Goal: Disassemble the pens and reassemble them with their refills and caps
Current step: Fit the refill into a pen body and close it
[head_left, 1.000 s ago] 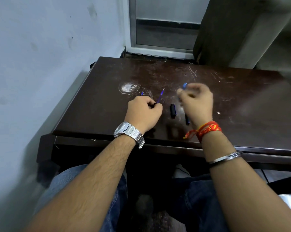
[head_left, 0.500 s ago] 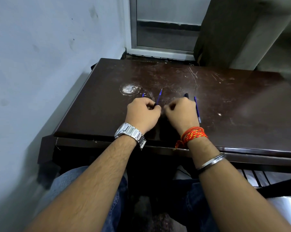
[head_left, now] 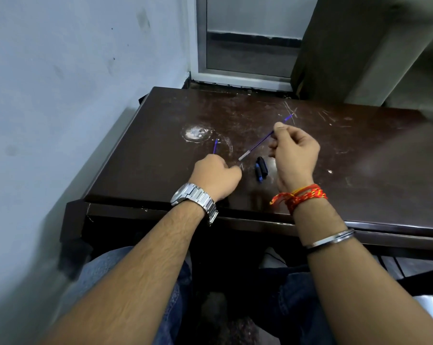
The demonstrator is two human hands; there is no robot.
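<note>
My right hand [head_left: 295,155] hovers over the dark wooden table [head_left: 359,150], pinching a thin blue refill [head_left: 259,144]. The refill slants from a pale end near my left hand up to a blue tip at the far right. My left hand [head_left: 216,174] rests on the table as a closed fist. It grips a pen barrel that is almost wholly hidden; only a clear end [head_left: 240,166] shows at the thumb. A second blue refill [head_left: 215,146] pokes out beyond the left knuckles. Black and blue pen caps [head_left: 260,168] lie between the hands.
A white scuffed ring mark [head_left: 195,133] lies on the tabletop behind the left hand. A pale wall [head_left: 73,95] runs close along the table's left side, with a window frame [head_left: 242,78] behind. The table's front edge sits over my knees.
My right hand, which was pressed against the left fist, has drawn away up and to the right with a blue refill in it. The left fist stayed put.
</note>
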